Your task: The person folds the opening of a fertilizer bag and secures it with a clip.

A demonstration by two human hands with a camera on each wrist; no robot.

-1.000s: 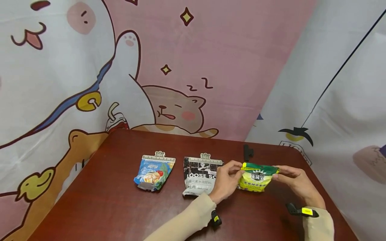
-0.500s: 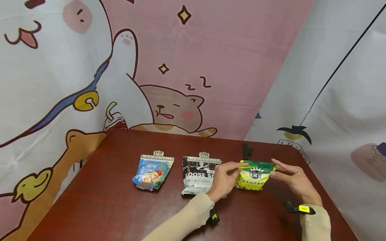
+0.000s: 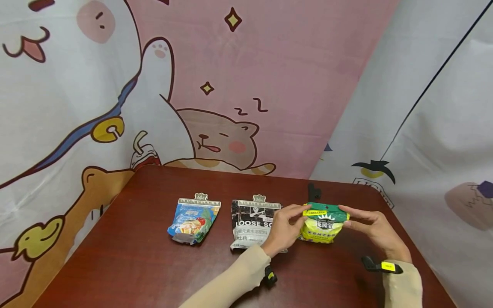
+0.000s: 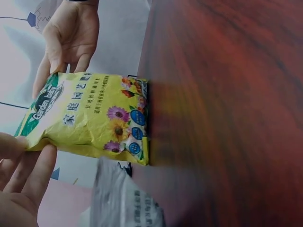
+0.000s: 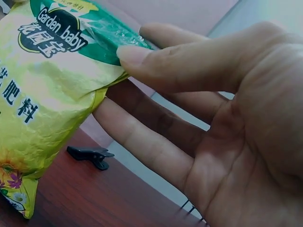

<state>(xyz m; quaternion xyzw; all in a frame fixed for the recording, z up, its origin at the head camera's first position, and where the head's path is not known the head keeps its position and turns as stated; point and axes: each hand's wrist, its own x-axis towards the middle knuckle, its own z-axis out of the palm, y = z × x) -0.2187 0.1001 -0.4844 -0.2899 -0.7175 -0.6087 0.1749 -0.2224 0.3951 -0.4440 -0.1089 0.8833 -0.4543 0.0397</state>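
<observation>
A yellow fertilizer bag (image 3: 321, 226) with a green top band stands on the table at the right in the head view, its front printed with flowers in the left wrist view. My left hand (image 3: 284, 229) pinches its upper left corner between thumb and fingers. At the upper right corner, my right hand (image 3: 379, 233) pinches the green edge; the right wrist view has the thumb in front and other fingers behind the bag. A black clip (image 5: 90, 156) lies on the table behind the bag.
Left of my hands lie a black-and-white soil bag (image 3: 250, 226), partly covered by the left hand, and a blue food packet (image 3: 194, 222). Each has a metal ruler-marked clip on its top. A cartoon curtain (image 3: 289, 85) hangs behind the brown table (image 3: 192, 278).
The fertilizer bag's green top band shows more fully, turned up toward the head camera. My right fingers have shifted along its right corner. The soil bag and food packet stay put.
</observation>
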